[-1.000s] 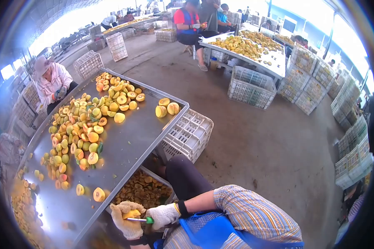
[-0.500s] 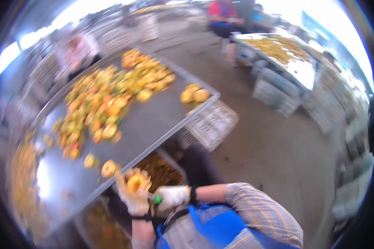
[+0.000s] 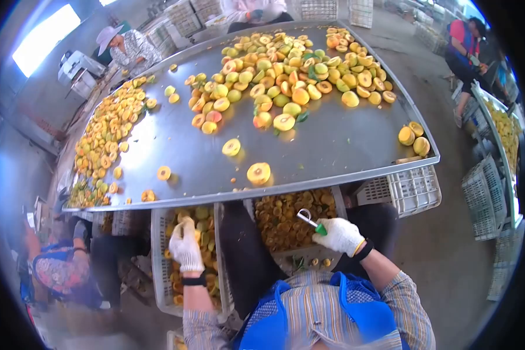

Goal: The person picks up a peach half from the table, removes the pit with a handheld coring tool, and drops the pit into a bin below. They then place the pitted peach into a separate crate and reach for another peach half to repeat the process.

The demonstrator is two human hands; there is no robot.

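My left hand (image 3: 185, 248), in a white knitted glove, is over a light plastic crate (image 3: 159, 265) of yellow-orange peach halves (image 3: 207, 262). Its fingers are loosely bent and look apart; an orange patch beside them may be fruit in the crate. In my gloved right hand (image 3: 339, 236) is a pitting tool (image 3: 307, 217) with a green handle and a metal loop, held over my thigh. Ahead on the metal table (image 3: 198, 166), a cut peach half (image 3: 258, 173) lies near the front edge, with another half (image 3: 231, 147) behind it.
A big pile of peaches (image 3: 286, 87) covers the table's far part, with another heap (image 3: 108, 134) at left. Between my legs sits a crate of brownish-orange pieces (image 3: 291, 221). A white crate (image 3: 414, 189) stands under the right corner. Co-workers (image 3: 137, 52) sit around.
My view has swung left toward the table. My left hand has moved from the peach half and tool to over the left crate. My right hand has moved away, still holding the pitting tool.
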